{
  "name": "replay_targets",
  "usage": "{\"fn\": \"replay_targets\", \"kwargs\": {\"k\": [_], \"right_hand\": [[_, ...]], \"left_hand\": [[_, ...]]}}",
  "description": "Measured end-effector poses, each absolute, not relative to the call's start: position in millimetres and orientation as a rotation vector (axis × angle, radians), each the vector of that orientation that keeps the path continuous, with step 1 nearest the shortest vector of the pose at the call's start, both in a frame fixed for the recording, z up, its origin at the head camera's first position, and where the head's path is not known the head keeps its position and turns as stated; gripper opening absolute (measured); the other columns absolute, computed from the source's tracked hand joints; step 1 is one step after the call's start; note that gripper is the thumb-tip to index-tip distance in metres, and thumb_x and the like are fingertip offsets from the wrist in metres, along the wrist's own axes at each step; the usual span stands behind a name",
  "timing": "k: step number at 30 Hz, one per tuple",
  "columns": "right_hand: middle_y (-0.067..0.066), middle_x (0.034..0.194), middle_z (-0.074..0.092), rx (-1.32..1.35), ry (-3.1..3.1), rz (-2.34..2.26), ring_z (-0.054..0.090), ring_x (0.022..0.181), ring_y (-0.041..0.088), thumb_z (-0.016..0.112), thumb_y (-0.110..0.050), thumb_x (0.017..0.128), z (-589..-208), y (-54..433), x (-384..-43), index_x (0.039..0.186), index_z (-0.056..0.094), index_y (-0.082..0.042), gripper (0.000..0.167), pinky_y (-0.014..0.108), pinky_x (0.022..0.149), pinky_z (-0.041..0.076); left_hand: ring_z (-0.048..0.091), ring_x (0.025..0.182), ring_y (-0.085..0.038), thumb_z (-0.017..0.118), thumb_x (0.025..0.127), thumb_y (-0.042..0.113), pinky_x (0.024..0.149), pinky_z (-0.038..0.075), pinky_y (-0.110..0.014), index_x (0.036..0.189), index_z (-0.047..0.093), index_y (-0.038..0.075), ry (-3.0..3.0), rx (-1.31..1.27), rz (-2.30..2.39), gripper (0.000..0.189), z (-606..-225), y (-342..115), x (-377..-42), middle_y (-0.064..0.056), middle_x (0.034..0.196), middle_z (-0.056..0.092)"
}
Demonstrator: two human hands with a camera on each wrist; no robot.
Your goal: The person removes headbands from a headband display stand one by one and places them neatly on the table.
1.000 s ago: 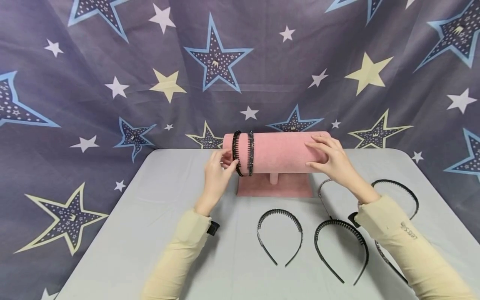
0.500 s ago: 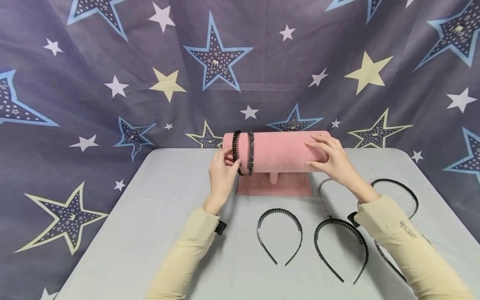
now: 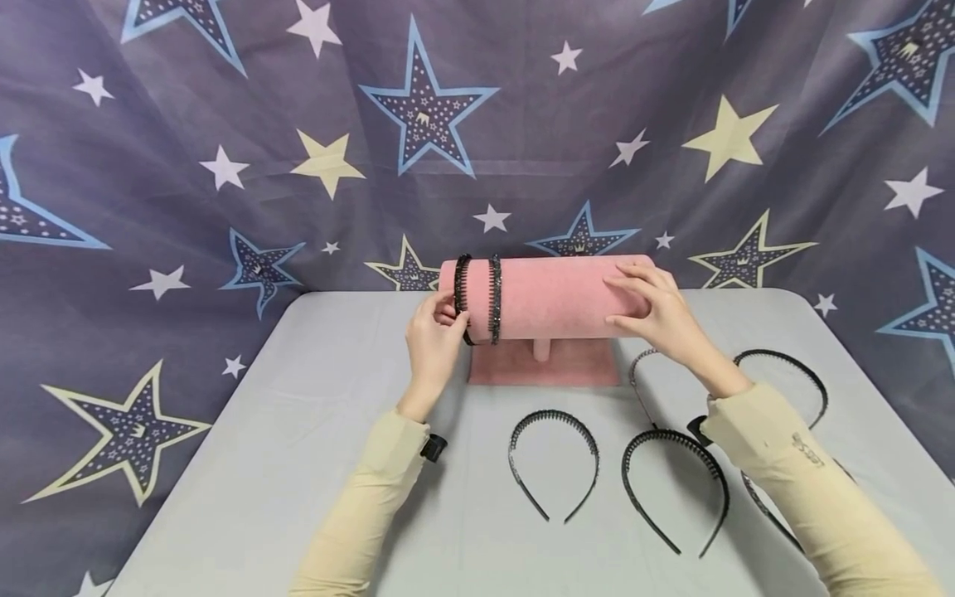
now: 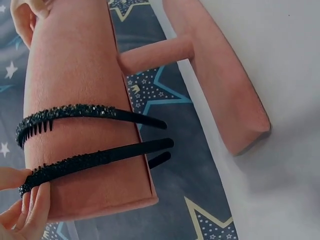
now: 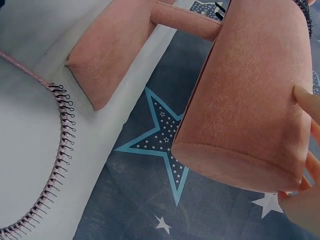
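Observation:
My left hand [image 3: 434,344] pinches a black beaded headband [image 3: 461,300] between thumb and fingers. That headband sits around the left end of a pink, velvety headband stand [image 3: 559,298], a horizontal roll on a post and flat base. Just right of it, a second black headband [image 3: 496,300] with glittering stones circles the roll, apart from the first. In the left wrist view, the tips of the pinched headband [image 4: 125,152] stick out past the roll's underside edge. At the roll's right end, my right hand [image 3: 660,319] holds the stand, its fingers and thumb spread over the surface.
On the grey-covered table [image 3: 298,497] lie several more headbands: a toothed one [image 3: 554,414] in front of the stand, a black one [image 3: 671,435] right of it, and others partly hidden by the right arm. A star-patterned cloth [image 3: 298,215] hangs behind.
The pinched headband has shifted slightly left with my left hand, widening its gap from the second headband. My right hand keeps its place on the roll. The head view has tilted a little.

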State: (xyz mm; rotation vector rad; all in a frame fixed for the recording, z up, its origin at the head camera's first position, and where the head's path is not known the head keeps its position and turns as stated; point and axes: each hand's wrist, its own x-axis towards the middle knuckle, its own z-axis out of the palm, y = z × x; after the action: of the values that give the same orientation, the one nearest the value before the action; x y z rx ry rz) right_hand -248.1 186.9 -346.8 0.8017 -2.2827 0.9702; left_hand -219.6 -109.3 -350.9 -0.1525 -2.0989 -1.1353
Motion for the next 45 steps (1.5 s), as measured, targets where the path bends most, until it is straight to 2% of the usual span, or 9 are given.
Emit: {"fn": "replay_targets", "kwargs": {"k": [39,45], "right_hand": [[0.020,0.121,0.049,0.834,-2.255,0.985,0.037,0.112,0.038,0.078,0.000,0.059,-347.2,185.7,-250.1,0.109,0.061,0.002,0.053,0.047,0.094,0.028],[0.020,0.121,0.049,0.824,-2.256,0.981,0.036,0.112,0.038,0.078,0.000,0.059,-347.3,186.0,-250.3,0.109,0.061,0.002,0.053,0.048,0.094,0.028]], "left_hand": [[0.060,0.064,-0.023,0.068,0.072,0.001,0.058,0.051,-0.028,0.100,0.062,-0.004,-2.070,-0.044,-1.168,0.029,-361.5,-153.5,-219.8,-0.015,0.075,0.062],[0.060,0.065,-0.023,0.068,0.073,0.002,0.058,0.047,-0.020,0.100,0.063,-0.004,-2.090,0.039,-1.158,0.029,-366.0,-169.3,-218.3,-0.015,0.076,0.062]]}}
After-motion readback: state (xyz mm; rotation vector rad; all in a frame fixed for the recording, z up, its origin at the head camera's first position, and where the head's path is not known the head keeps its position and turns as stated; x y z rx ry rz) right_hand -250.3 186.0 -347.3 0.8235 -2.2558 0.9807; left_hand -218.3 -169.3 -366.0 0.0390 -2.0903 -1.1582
